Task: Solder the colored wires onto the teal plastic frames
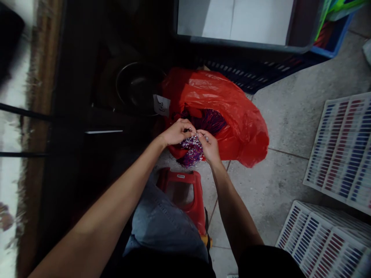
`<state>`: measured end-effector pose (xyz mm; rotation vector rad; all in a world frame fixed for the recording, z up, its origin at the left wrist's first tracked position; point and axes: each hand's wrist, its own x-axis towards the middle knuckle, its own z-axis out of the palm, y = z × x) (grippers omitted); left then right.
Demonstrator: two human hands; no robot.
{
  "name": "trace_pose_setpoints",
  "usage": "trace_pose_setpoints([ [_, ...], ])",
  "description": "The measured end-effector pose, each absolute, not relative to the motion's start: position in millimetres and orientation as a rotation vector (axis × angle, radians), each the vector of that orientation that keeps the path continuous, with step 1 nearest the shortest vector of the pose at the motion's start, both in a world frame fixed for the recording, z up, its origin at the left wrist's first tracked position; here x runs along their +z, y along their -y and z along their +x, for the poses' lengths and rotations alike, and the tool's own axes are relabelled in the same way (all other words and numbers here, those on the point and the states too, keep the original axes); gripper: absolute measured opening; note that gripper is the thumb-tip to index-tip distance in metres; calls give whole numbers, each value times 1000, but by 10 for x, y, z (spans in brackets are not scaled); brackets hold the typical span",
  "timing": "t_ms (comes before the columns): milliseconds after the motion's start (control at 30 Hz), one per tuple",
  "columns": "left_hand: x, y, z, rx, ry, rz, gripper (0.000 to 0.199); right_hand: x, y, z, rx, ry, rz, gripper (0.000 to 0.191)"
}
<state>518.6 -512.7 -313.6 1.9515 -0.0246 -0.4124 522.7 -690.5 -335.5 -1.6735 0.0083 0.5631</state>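
My left hand [180,132] and my right hand [208,144] are close together at the mouth of a red plastic bag [220,92]. Both have their fingers pinched around a bundle of thin purple wires [193,148] with many small silvery ends. The bundle's lower part hangs below my fingers, over the edge of the bag. More purple and blue wires [213,120] lie inside the bag. What exactly is between my fingertips is too small to make out.
A dark round bowl [139,87] with a white paper tag [161,105] stands left of the bag. Below is a red plastic stool [195,193] by my knee. Blue crates [261,73] carry a grey tray [246,43]; white slatted crates [342,150] stand at right.
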Motion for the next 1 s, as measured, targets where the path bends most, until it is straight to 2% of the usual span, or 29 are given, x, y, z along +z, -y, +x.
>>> trace_pose_setpoints([
  [300, -3207, 5117, 5172, -425, -20, 1880, 12, -3343, 6950, 5221, 603, 4, -1661, 27],
  [700, -3177, 5223, 5168, -356, -190, 1902, 13, -3411, 6951, 5132, 447, -138, -1724, 21],
  [867, -3264, 5248, 5208, -223, -590, 1649, 12, -3499, 7002, 5097, 414, -230, -1664, 27],
  [1000, -3346, 5230, 5307, -203, -617, 1586, 10, -3553, 6979, 5087, 370, -314, -1591, 30],
])
